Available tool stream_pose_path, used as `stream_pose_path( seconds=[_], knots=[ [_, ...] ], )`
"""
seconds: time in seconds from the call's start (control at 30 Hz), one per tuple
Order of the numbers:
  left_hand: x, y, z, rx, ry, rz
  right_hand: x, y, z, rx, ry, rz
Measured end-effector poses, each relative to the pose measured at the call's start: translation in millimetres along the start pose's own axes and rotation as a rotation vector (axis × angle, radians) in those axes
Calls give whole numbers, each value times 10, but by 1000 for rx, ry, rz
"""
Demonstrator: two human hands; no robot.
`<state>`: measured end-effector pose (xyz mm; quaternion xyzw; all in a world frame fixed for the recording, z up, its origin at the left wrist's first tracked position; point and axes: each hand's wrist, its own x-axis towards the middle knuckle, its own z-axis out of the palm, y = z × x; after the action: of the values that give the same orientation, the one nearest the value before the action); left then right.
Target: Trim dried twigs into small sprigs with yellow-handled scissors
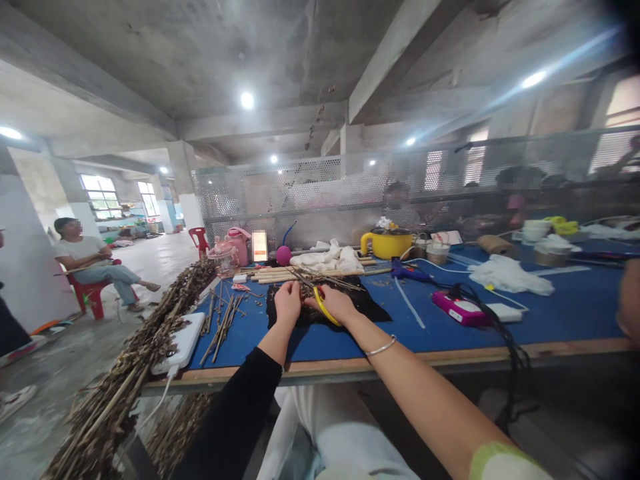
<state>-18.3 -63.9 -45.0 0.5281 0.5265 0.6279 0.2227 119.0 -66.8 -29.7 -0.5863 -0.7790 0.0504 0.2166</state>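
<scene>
My left hand (289,303) is closed in a pinch over a black cloth (373,308), with thin dry stalks (327,277) at its fingertips. Close beside it, my right hand (336,303) is wrapped round yellow-handled scissors (324,307); their blades are hard to make out. The stalks lie across the cloth just beyond both hands, and bits of plant are scattered under them. Left of the cloth, several short cut stems (225,327) rest on the blue table (380,340).
A long bundle of dried plants (135,360) hangs over the left edge beside a white power strip (185,343). Behind my hands are wooden sticks (280,273), white cloth (335,257) and a yellow pot (393,243). A blue glue gun (407,270) and magenta box (460,309) lie right.
</scene>
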Motion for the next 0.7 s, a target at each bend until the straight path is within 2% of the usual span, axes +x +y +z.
stream_pose_path(
  seconds=[0.33,0.7],
  knots=[
    [-30,87,-62,218,-2,106,-11,3,-3,24,-40,-56],
    [-35,66,-68,200,-1,170,19,42,-12,23,-37,-52]
  ],
)
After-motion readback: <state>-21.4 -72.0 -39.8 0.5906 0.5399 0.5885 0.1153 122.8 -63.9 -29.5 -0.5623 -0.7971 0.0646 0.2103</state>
